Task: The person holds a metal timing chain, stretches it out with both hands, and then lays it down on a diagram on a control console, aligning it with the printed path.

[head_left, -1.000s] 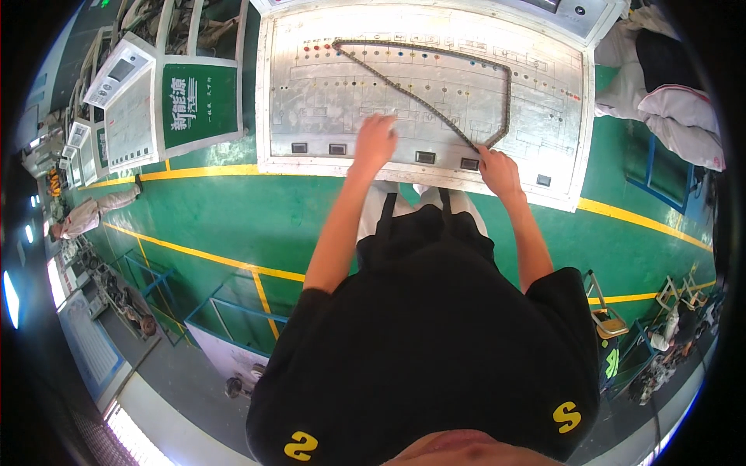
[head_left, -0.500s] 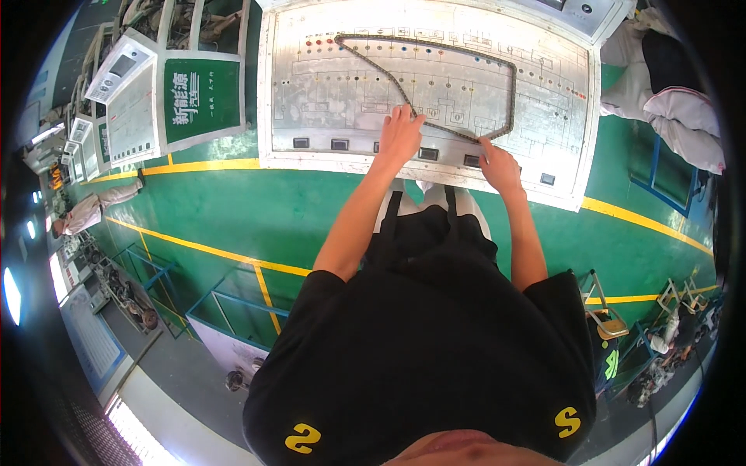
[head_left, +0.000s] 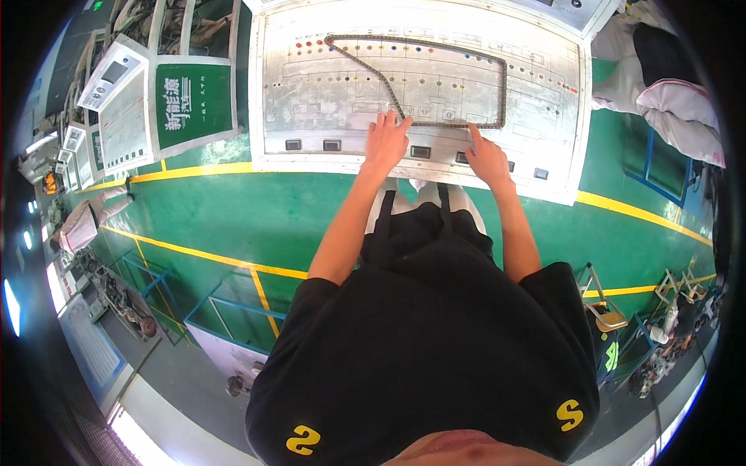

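A dark roller chain [head_left: 503, 92] lies as a closed loop on a pale, worn metal panel [head_left: 291, 109] in front of me. Its long top run slopes slightly, its right side drops straight, and a slanting run comes down on the left. My left hand [head_left: 386, 142] rests on the panel with fingers stretched, their tips at the loop's lower left corner. Against the loop's bottom run, my right hand [head_left: 489, 161] presses an extended index finger; its other fingers curl under. Neither hand grasps anything.
Dark rocker switches [head_left: 420, 152] line the panel's near edge, with small coloured sockets farther up. Another console with a green front [head_left: 194, 97] stands at left. A person in pale clothing [head_left: 672, 109] is close by at right. A folding stool [head_left: 610, 317] stands behind on my right.
The chain's bottom run has straightened from a slant to nearly level, and its lower right corner is squarer. My right fingertip has shifted left along the chain. The view has moved slightly.
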A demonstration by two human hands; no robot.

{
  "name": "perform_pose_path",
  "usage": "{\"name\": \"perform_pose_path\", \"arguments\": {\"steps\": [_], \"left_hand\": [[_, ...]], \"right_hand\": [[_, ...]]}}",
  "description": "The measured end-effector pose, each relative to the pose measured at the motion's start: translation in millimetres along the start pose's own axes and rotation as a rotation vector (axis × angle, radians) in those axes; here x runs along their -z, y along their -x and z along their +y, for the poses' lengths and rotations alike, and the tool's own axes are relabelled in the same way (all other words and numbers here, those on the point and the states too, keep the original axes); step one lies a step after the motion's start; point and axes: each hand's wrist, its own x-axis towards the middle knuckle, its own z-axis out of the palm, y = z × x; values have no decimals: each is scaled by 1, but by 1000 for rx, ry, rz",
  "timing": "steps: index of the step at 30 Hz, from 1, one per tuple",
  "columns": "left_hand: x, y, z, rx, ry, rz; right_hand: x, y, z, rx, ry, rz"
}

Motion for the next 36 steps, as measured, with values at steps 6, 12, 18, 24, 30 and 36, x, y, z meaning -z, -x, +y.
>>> {"name": "perform_pose_path", "arguments": {"steps": [6,12,18,24,30,36], "left_hand": [[1,-12,-3,-65,-16,51],[1,-23,-1,-140,-72,34],[8,-34,-4,-211,-96,-12],[5,-43,0,-146,-78,-64],[-1,-62,13,-202,-78,-79],[5,-80,18,-194,-34,-57]], "right_hand": [[-4,-6,-1,36,26,88],[-6,-47,-12,281,162,257],[-4,-73,-17,448,220,241],[-9,-92,-18,494,267,313],[-2,-114,-9,503,224,417],[-1,-122,-7,462,162,481]]}}
